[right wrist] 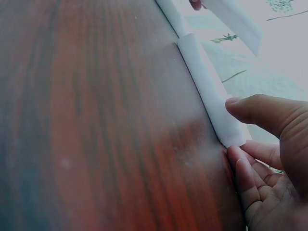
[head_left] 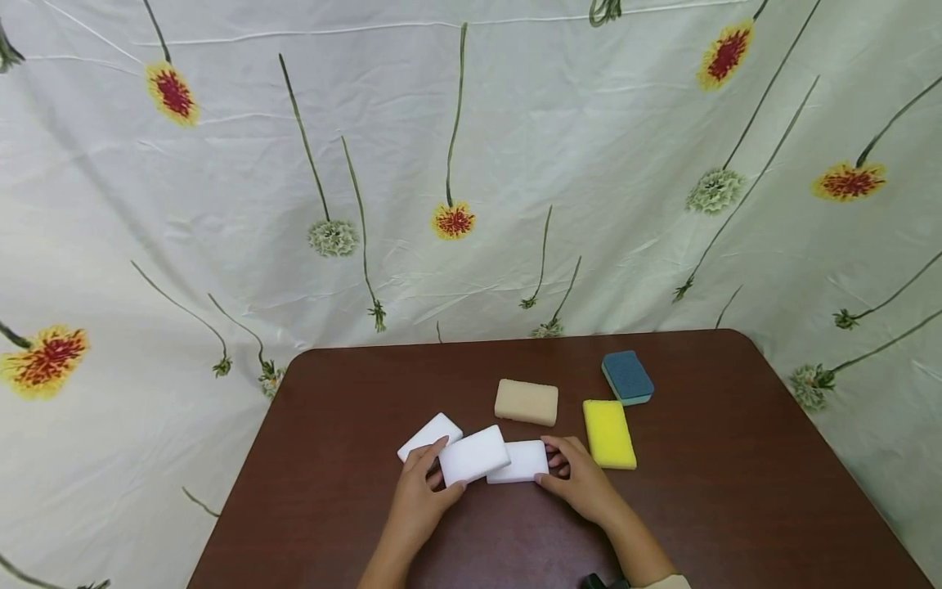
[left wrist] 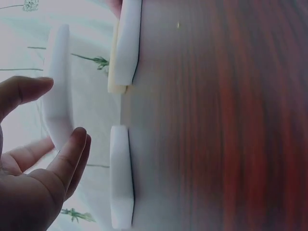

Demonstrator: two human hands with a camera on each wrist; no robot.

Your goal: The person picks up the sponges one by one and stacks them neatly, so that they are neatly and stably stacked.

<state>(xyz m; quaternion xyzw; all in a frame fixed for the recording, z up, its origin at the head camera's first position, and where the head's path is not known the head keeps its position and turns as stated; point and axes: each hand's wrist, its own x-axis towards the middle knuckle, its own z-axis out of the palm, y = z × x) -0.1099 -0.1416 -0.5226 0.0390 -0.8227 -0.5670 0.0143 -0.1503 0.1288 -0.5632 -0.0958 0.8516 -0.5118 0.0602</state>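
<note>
My left hand grips a white sponge between thumb and fingers. The left wrist view shows this sponge raised off the table. Behind that hand, a second white sponge lies flat, partly covered in the head view. My right hand holds the right end of a third white sponge, which lies on the table. In the right wrist view the thumb is on this sponge's side and the fingers curl at its end. The raised sponge overlaps its left end in the head view.
Beyond the white sponges lies a beige sponge. A yellow sponge lies just right of my right hand, with a blue-topped sponge behind it. The brown table meets a flower-printed cloth at its far edge.
</note>
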